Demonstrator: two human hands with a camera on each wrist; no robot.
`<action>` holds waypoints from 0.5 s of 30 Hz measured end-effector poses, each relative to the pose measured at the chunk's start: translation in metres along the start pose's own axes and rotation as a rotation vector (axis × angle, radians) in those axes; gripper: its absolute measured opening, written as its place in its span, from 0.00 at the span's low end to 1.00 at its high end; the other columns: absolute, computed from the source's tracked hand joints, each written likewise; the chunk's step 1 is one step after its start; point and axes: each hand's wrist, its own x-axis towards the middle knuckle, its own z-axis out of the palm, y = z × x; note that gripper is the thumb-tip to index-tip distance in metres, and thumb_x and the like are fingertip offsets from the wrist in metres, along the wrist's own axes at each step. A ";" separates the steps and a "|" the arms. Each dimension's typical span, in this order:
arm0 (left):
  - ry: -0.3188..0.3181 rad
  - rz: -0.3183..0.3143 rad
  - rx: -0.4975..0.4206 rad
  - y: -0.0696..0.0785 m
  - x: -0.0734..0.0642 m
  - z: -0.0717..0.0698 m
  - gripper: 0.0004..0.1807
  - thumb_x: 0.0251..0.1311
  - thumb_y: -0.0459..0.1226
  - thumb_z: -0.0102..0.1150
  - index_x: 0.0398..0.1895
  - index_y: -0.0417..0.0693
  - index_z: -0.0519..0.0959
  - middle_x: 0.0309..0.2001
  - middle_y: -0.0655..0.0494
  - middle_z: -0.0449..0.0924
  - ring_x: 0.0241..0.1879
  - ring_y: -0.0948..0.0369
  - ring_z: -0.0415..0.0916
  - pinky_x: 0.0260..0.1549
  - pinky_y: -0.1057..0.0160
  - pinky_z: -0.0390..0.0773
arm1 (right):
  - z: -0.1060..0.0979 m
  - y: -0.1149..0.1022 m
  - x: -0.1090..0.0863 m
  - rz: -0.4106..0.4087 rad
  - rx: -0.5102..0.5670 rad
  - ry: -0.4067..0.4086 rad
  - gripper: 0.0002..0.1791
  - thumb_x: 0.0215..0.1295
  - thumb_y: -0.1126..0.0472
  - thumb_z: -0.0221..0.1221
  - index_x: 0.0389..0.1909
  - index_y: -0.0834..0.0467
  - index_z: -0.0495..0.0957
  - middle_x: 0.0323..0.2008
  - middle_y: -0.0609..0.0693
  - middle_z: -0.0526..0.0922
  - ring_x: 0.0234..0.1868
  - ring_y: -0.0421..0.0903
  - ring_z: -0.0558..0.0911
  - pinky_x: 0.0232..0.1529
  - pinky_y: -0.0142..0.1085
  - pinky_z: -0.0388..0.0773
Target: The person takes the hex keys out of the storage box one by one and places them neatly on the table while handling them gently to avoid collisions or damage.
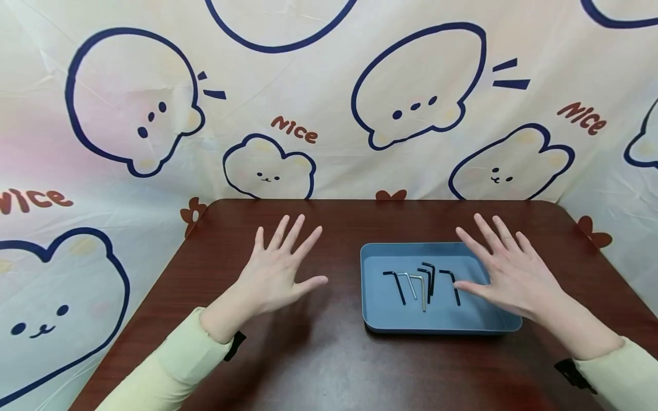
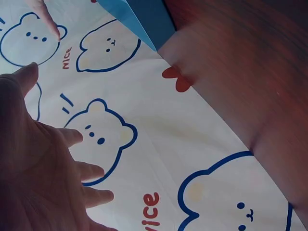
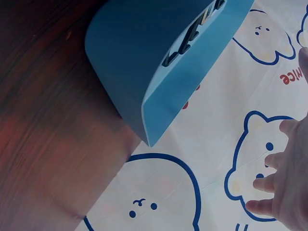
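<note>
A shallow blue tray (image 1: 493, 322) stands on the table, right of the middle. Inside it lie several L-shaped hex keys, among them a black hex key (image 1: 396, 287) at the left, a brass-toned hex key (image 1: 423, 294) and another black hex key (image 1: 454, 288) at the right. My left hand (image 1: 275, 274) hovers over the table left of the tray, fingers spread and holding nothing. Over the tray's right side is my right hand (image 1: 516, 274), also spread with nothing in it; its thumb overlaps the rightmost hex key in the head view.
The dark brown wooden table (image 1: 329, 365) has a back edge near a printed cloth backdrop (image 1: 339, 103) with cartoon bears. Cloth also hangs along the left and right sides. A black strap (image 1: 235, 346) shows at the left sleeve's cuff.
</note>
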 end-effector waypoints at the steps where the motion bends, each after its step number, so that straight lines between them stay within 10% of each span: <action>1: -0.004 0.000 -0.004 0.001 0.001 0.001 0.47 0.60 0.72 0.39 0.78 0.63 0.46 0.77 0.49 0.38 0.75 0.47 0.31 0.61 0.30 0.42 | 0.000 0.001 -0.001 0.004 0.004 -0.004 0.57 0.50 0.26 0.59 0.77 0.48 0.50 0.74 0.63 0.49 0.70 0.66 0.52 0.60 0.67 0.53; 15: -0.042 0.023 -0.047 0.012 0.017 0.015 0.48 0.59 0.72 0.38 0.78 0.65 0.43 0.78 0.51 0.35 0.75 0.47 0.29 0.62 0.30 0.40 | 0.011 0.020 -0.007 -0.008 0.100 -0.077 0.53 0.51 0.28 0.61 0.76 0.44 0.52 0.73 0.63 0.53 0.69 0.65 0.55 0.58 0.68 0.56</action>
